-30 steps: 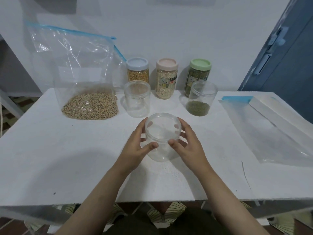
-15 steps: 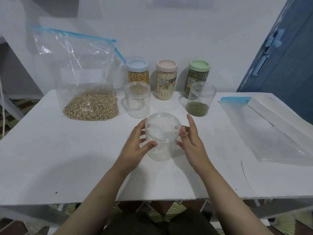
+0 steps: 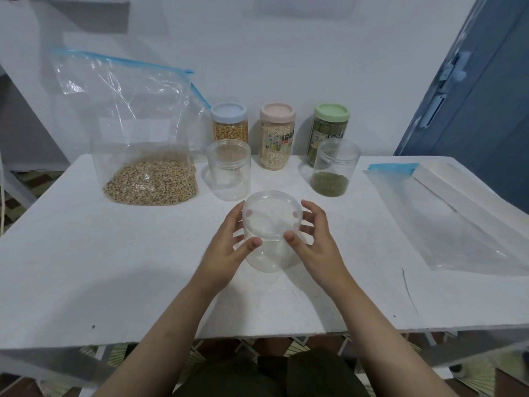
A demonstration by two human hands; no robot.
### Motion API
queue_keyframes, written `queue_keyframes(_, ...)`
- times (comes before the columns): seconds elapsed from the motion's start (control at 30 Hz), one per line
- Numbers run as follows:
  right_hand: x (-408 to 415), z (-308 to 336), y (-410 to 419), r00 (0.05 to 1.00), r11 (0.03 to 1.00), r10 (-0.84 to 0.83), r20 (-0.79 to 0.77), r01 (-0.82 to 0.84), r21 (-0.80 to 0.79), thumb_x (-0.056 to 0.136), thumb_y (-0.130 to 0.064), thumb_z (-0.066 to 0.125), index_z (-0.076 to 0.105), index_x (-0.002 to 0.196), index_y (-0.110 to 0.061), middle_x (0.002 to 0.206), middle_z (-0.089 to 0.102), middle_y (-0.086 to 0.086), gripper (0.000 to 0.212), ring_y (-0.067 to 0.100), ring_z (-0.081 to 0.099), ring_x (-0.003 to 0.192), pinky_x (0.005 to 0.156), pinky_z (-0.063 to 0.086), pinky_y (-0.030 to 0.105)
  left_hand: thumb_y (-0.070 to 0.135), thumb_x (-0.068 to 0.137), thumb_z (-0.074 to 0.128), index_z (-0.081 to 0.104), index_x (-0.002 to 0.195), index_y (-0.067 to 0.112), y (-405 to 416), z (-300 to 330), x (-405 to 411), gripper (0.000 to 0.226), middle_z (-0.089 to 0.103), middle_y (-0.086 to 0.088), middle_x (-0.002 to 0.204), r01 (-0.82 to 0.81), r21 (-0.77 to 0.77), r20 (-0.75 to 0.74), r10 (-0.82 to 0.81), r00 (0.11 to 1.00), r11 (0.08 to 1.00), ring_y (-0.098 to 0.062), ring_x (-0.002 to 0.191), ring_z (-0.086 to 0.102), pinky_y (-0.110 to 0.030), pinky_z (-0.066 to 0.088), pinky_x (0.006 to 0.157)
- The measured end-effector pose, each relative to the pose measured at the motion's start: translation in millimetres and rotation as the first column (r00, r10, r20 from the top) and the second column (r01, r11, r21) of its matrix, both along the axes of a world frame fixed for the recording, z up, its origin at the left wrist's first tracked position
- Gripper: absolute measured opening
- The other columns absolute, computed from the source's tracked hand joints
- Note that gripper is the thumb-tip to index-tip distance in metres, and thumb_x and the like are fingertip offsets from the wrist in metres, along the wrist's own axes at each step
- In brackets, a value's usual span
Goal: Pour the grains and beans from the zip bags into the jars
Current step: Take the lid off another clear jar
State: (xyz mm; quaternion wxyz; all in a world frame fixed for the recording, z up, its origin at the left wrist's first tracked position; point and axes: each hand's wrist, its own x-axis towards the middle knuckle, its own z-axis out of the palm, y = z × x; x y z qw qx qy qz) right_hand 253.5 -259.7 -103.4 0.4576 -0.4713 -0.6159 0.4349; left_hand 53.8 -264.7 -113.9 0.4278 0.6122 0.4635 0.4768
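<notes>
Empty clear jar (image 3: 270, 233) is grasped by left hand (image 3: 229, 250) and right hand (image 3: 317, 242), staged for filling; zip bag of beans (image 3: 143, 144) is judged needed next.

You're in a home, at a plain white table (image 3: 86, 267) pushed against a painted white wall (image 3: 257, 67), with a blue door (image 3: 486, 96) to your right and patterned floor tiles (image 3: 37, 179) showing past the table's edges. The pantry goods on the table point the same way: three lidded jars (image 3: 277, 136) of corn, grain and green beans, a zip bag (image 3: 137, 138) of beans, and two open clear jars (image 3: 229, 170) in front of them.
</notes>
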Motion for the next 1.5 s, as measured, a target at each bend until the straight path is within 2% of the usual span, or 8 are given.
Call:
queue_keyframes(0.13,3,-5,1,1.000,1.000,-0.025,-0.003,0.025,0.014,0.095,-0.063,0.044,0.042,0.136,-0.050,0.132,0.053,-0.020,0.043,0.001,0.055,0.121,0.101,0.051,0.035,0.072,0.076,0.065,0.035,0.138,0.055,-1,3,1,0.072,0.049,0.025,0.140,0.002,0.000,-0.004,-0.002,1.000,1.000,0.001,0.131,0.046,-0.035,0.045,0.107)
queue_keyframes(0.3,-2,1,1,0.998,1.000,0.008,0.057,-0.009,0.006,0.085,-0.063,0.054,0.033,0.147,-0.042,0.135,0.043,-0.020,0.068,0.001,0.051,0.122,0.089,0.045,0.006,0.069,0.077,0.067,0.037,0.135,0.061,-2,3,0,0.066,0.050,0.024,0.139,0.023,-0.001,0.018,-0.023,1.000,1.000,-0.009,0.131,0.051,-0.037,0.047,0.106)
queue_keyframes(0.43,5,-5,4,0.998,0.999,-0.050,-0.023,0.049,-0.019,0.094,-0.057,0.045,0.036,0.146,-0.043,0.123,0.057,-0.018,0.055,-0.001,0.058,0.114,0.099,0.053,0.035,0.072,0.073,0.069,0.034,0.132,0.069,-2,1,-1,0.069,0.051,0.027,0.139,-0.015,-0.007,0.026,0.015,1.000,1.000,-0.006,0.131,0.051,-0.041,0.046,0.108)
queue_keyframes(0.6,1,-2,2,0.997,1.000,0.025,0.077,-0.024,-0.005,0.086,-0.074,0.048,0.038,0.139,-0.048,0.134,0.047,-0.018,0.060,-0.003,0.052,0.120,0.093,0.047,0.017,0.065,0.077,0.070,0.041,0.135,0.059,-2,2,0,0.065,0.052,0.020,0.140,-0.003,0.011,0.036,0.003,0.999,1.000,-0.006,0.131,0.050,-0.046,0.046,0.107)
queue_keyframes(0.9,6,3,6,0.999,0.999,-0.032,0.031,0.032,-0.012,0.097,-0.058,0.039,0.040,0.126,-0.045,0.120,0.059,-0.015,0.032,0.002,0.060,0.110,0.092,0.055,0.028,0.069,0.073,0.072,0.043,0.133,0.059,0,1,-3,0.068,0.053,0.018,0.140,-0.007,-0.006,0.034,0.008,0.999,1.000,-0.008,0.131,0.050,-0.047,0.046,0.107)
queue_keyframes(1.07,2,14,8,0.966,0.994,0.100,0.240,-0.106,0.012,0.073,-0.078,0.063,0.026,0.134,-0.060,0.134,0.033,-0.032,0.073,-0.001,0.039,0.128,0.100,0.040,0.017,0.053,0.079,0.073,0.041,0.133,0.062,2,3,-3,0.064,0.055,0.019,0.137,0.002,0.003,0.022,-0.002,1.000,1.000,-0.006,0.128,0.052,-0.046,0.048,0.105)
queue_keyframes(1.27,11,31,24,0.952,0.992,0.118,0.282,-0.124,0.003,0.068,-0.069,0.077,0.028,0.145,-0.044,0.140,0.039,-0.014,0.094,-0.001,0.046,0.121,0.088,0.042,0.015,0.056,0.079,0.069,0.027,0.138,0.068,4,0,-1,0.074,0.051,0.026,0.138,0.010,-0.007,-0.009,-0.010,1.000,1.000,-0.001,0.130,0.049,-0.043,0.047,0.107)
queue_keyframes(1.5,52,37,32,0.945,0.968,-0.244,0.220,0.224,0.111,0.075,-0.074,0.064,0.042,0.145,-0.030,0.138,0.046,-0.009,0.085,0.008,0.049,0.119,0.093,0.042,0.019,0.073,0.075,0.061,0.024,0.140,0.062,7,-11,21,0.075,0.039,0.022,0.151,-0.078,-0.026,0.005,0.078,0.997,0.997,-0.003,0.137,0.042,-0.042,0.038,0.115)
